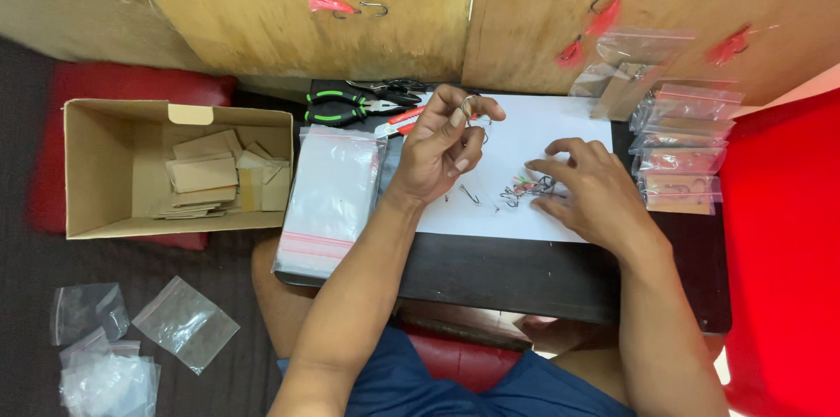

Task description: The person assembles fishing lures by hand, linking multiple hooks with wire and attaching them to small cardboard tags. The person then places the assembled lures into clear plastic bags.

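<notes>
- I am looking at a small metal hook (470, 107) that the left hand (437, 150) is pinching up above the white paper (560, 133). The fingers are curled shut around it, thumb against fingertip.
- I am thinking the best way is holding the hook by its smooth bend, away from the sharp tip, so nothing is poking a finger.
- The right hand (586, 185) is resting on the paper with fingers spread and bent, touching a little pile of hooks (529, 188) with red bits in it. I cannot tell if it is gripping one.
- I would be picking out one hook at a time there, because they look tangled.
- Just beside the left hand, green-handled pliers (346, 108) are lying on the dark table (525, 277), and a stack of clear bags (328, 198) is sitting next to the paper.
- Filled small bags (682, 150) are piling up on the right, and a cardboard box (96, 168) with card pieces is sitting far left.
</notes>
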